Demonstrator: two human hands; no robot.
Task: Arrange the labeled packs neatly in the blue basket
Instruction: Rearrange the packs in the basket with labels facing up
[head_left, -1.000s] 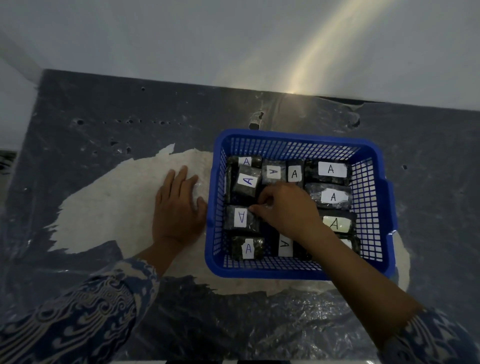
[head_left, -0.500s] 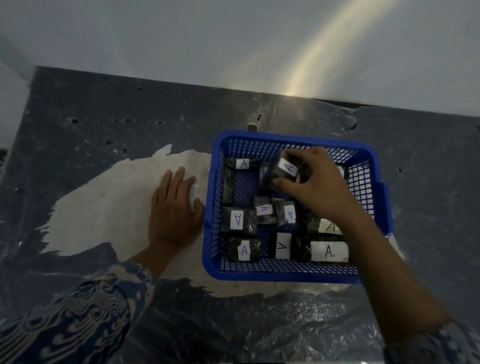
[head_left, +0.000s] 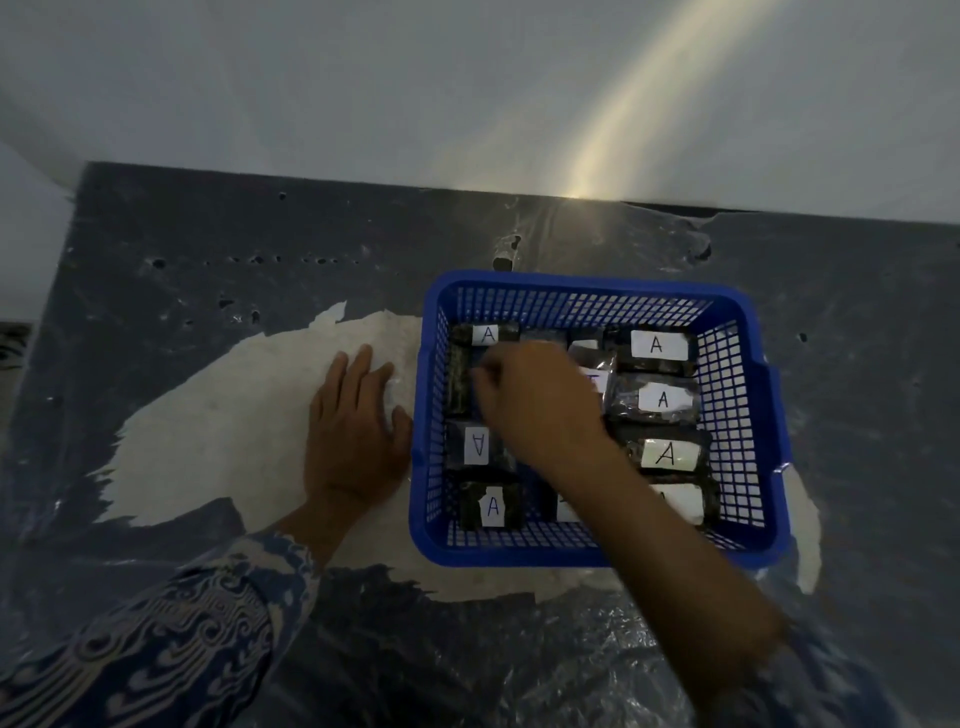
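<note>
the right hand (head_left: 535, 400), half a second ago lifting a pack at the back of the blue basket (head_left: 597, 553), now reaches its left-middle gap, fingers curled, grip unclear; left hand (head_left: 353, 431) lies flat, fingers together; the packs (head_left: 657, 397) look nearly aligned.

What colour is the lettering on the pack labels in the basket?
Dark ink, a handwritten "A" on white labels, clearest on the packs along the blue basket right side in the head view.

Basket (head_left: 758, 415) bright blue, open grid mesh. Packs (head_left: 652, 400) dark, near black, each with a white label (head_left: 657, 344) marked "A" in dark ink. Counter (head_left: 218, 249) dark grey with a big whitish worn patch (head_left: 218, 441); sleeve (head_left: 171, 639) blue with white swirl print.
</note>
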